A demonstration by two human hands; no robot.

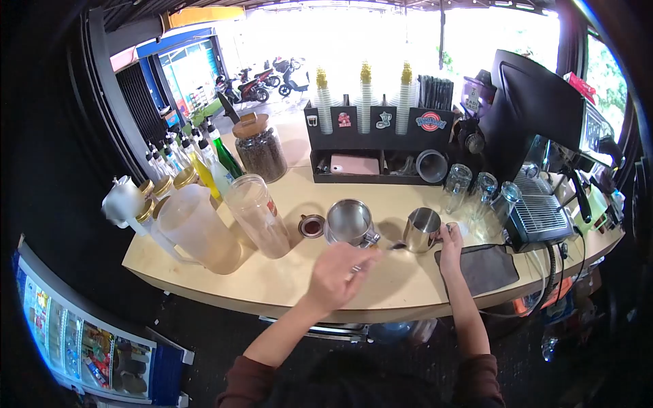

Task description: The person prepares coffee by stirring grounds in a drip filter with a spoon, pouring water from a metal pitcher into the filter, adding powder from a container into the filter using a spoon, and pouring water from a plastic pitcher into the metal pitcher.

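My left hand (pixel 339 275) is closed around the thin handle of what looks like a small spoon (pixel 396 246). Its dark end points right, beside the lower side of a steel milk pitcher (pixel 423 228). My right hand (pixel 449 248) grips that pitcher by its handle, and the pitcher stands upright on the counter or close above it. A wider steel pot (pixel 349 219) sits just beyond my left hand. To its left is a small round metal piece with a brown centre (pixel 311 226). A dark cloth (pixel 483 268) lies next to my right forearm.
On the left stand a frosted pitcher (pixel 197 228), a clear plastic jar (pixel 257 216), a coffee bean jar (pixel 261 149) and several pump bottles (pixel 221 153). A black cup organizer (pixel 377 132) is at the back. Upturned glasses (pixel 484 190) and an espresso machine (pixel 541 211) occupy the right.
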